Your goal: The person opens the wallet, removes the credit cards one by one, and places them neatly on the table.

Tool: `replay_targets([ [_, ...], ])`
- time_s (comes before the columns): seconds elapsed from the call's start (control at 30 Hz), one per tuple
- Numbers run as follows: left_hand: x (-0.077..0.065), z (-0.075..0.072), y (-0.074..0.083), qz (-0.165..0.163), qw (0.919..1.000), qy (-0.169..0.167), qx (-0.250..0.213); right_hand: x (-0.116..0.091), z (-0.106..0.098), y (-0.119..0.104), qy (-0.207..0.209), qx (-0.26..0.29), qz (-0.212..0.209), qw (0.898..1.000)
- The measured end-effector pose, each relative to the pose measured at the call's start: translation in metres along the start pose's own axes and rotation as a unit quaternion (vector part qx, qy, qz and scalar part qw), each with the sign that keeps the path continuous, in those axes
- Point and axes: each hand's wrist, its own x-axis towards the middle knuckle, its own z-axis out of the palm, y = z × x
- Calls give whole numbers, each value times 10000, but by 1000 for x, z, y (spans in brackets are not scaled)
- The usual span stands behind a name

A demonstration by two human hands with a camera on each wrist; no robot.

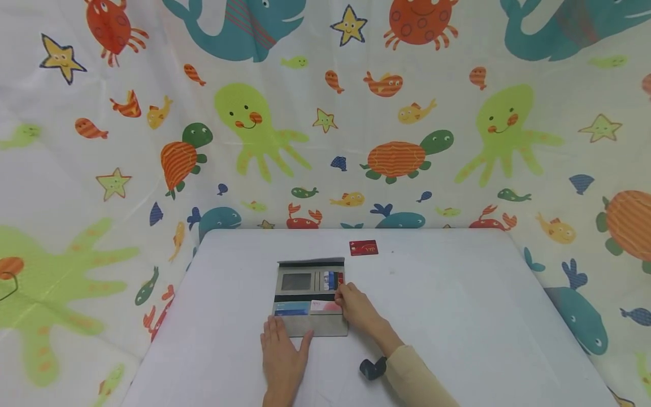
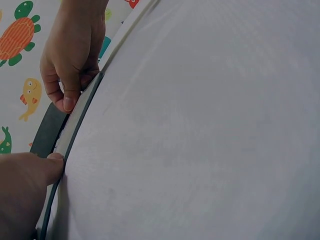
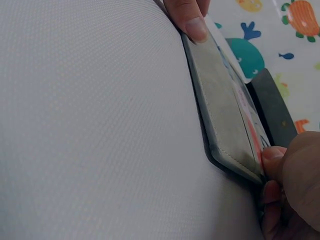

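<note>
A grey wallet point(image 1: 315, 326) lies unfolded on the white table, its flap away from the person. Cards fill its slots: a blue card point(image 1: 291, 308) and a pink-and-white card point(image 1: 325, 306) in the near half, several narrower ones farther back. My left hand point(image 1: 282, 355) rests with straight fingers on the near left corner, the thumb point(image 3: 197, 30) at the front edge. My right hand point(image 1: 360, 308) pinches the wallet's right edge close to the dark fold, thumb over the inside and fingers curled beside it. Its fingertips are partly hidden in the right wrist view.
A red VIP card point(image 1: 363, 247) lies on the table point(image 1: 458, 311) beyond the wallet, to the right. A dark rounded object point(image 1: 373, 368) sits beside the right sleeve point(image 1: 418, 376). Behind the table hangs a curtain point(image 1: 356, 124) printed with sea animals.
</note>
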Motion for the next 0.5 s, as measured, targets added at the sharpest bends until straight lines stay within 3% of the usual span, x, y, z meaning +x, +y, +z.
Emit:
replay_targets([
  [0.5,-22,-15,-7,6,9999,-131,37,-21,7,-14,241,-282,4,9993],
])
